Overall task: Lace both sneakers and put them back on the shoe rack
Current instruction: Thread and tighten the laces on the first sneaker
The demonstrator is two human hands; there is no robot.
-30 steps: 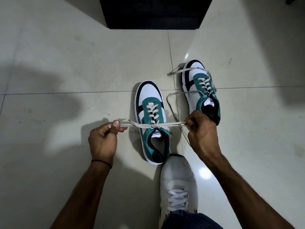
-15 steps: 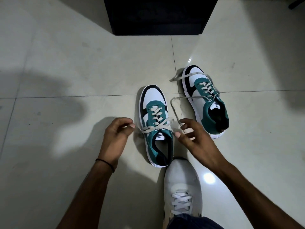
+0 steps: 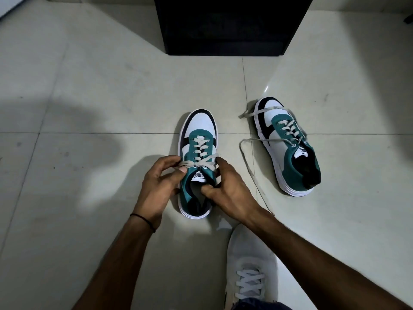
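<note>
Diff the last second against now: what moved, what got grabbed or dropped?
Both hands let go of the taut lace, then closed in on the near sneaker. Now the left hand pinches the lace at the knot; the right hand curls round it on the other side. The lace went from stretched sideways to slack. The far sneaker, ends loose on the floor, stayed put.

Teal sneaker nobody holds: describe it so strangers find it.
Near the black cabinet, rightmost on the pale tiled floor, stands a teal, white and black sneaker. Its twin sits between left hand and right hand; this one, untouched, trails grey laces.
</note>
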